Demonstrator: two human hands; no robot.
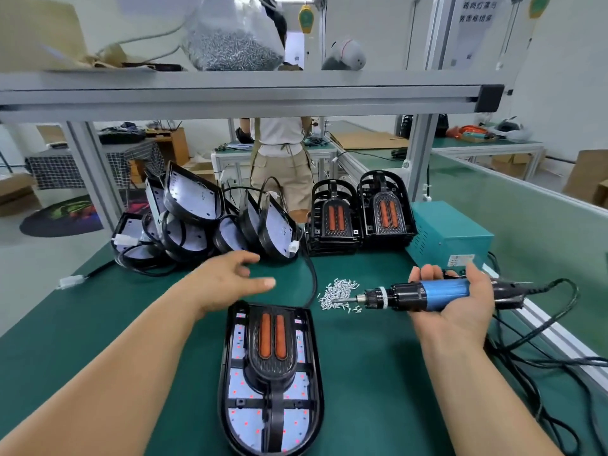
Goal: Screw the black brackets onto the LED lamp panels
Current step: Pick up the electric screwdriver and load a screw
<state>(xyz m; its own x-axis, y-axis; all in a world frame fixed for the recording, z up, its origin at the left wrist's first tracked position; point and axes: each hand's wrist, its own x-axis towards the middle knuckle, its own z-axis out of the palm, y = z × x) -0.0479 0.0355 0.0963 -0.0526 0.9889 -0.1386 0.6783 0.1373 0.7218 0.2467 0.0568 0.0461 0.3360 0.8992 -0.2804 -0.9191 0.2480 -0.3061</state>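
Observation:
An LED lamp panel (238, 383) lies flat on the green mat in front of me, with a black bracket (271, 353) carrying two orange strips laid on top of it. My left hand (227, 281) hovers open above the mat just beyond the panel, fingers spread toward the pile of bare panels (194, 222). My right hand (457, 301) grips a blue and black electric screwdriver (424, 295), held sideways with its bit pointing left at a heap of small silver screws (339, 292).
Two stacks of black brackets (358, 215) stand at the back of the mat. A teal power box (450, 238) sits to the right, with black cables (539, 357) trailing along the right edge. A person (283, 159) stands beyond the bench. A shelf (230, 90) holds a bag of screws.

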